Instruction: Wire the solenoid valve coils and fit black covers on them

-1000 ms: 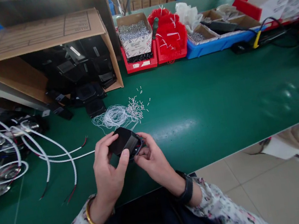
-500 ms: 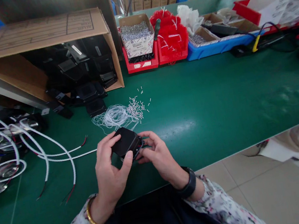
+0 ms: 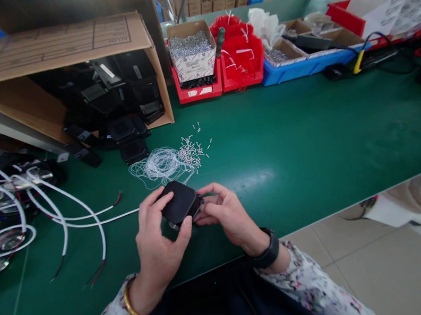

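Note:
A black box-shaped housing (image 3: 179, 201) is held above the green table's front part. My left hand (image 3: 158, 239) grips it from the left, fingers on its top and thumb at the near edge. My right hand (image 3: 226, 216) is at its right side, fingertips pinched at the housing's edge; what lies between them is too small to tell. A white cable (image 3: 117, 216) runs left from near my left hand. Just beyond the housing lie a coil of thin white strands (image 3: 161, 164) and a pile of small screws (image 3: 191, 154).
A cardboard box (image 3: 66, 44) of black parts stands at the back left. Red bins (image 3: 241, 61) and a blue tray (image 3: 292, 69) line the back. Lamps with white cables (image 3: 93, 214) lie on the left. A black tool with yellow (image 3: 358, 62) lies at the right.
The housing has turned slightly, so its top shows more and its right side less. My right hand has shifted a little to the right, still at the housing's edge.

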A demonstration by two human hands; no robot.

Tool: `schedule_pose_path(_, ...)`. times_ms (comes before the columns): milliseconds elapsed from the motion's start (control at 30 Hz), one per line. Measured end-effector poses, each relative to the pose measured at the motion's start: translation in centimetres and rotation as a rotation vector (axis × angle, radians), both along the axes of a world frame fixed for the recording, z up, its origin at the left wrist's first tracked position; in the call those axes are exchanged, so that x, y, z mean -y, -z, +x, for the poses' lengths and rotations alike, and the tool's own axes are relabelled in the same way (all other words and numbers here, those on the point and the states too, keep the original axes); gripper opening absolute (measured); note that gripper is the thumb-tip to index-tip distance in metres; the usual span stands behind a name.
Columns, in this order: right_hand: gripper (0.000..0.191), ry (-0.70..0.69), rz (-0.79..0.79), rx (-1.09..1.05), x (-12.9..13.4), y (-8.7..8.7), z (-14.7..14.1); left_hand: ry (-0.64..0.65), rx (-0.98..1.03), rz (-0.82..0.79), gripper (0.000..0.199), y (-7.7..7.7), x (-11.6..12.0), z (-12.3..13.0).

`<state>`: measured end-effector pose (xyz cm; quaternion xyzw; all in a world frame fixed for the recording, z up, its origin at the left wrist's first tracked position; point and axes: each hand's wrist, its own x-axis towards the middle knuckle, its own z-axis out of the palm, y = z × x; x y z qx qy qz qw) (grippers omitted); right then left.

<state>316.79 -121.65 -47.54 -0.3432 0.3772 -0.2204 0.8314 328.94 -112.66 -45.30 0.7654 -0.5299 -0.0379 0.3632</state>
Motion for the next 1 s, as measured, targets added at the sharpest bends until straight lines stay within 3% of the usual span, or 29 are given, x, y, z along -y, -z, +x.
schedule_pose_path(367,0.027,0.023,-0.017,-0.017,-0.02,0.11,-0.1,-0.023,0.026,-0.023,0.04,0.54,-0.21,-0.27)
schedule_pose_path(600,0.023,-0.006,-0.106,-0.073,-0.05,0.42,-0.22,-0.041,-0.444,-0.169,0.036,0.75,-0.38,0.13)
schedule_pose_path(733,0.022,-0.026,-0.12,-0.077,0.17,0.68,-0.52,-0.123,-0.631,-0.265,0.031,0.91,-0.36,0.25)
schedule_pose_path(833,0.021,-0.032,-0.149,-0.091,0.29,0.69,-0.61,-0.146,-0.592,-0.295,0.03,0.91,-0.41,0.01)
schedule_pose_path(1000,0.016,-0.076,-0.201,-0.147,0.52,0.5,-0.62,-0.058,-0.411,-0.201,0.035,0.93,-0.69,-0.45)
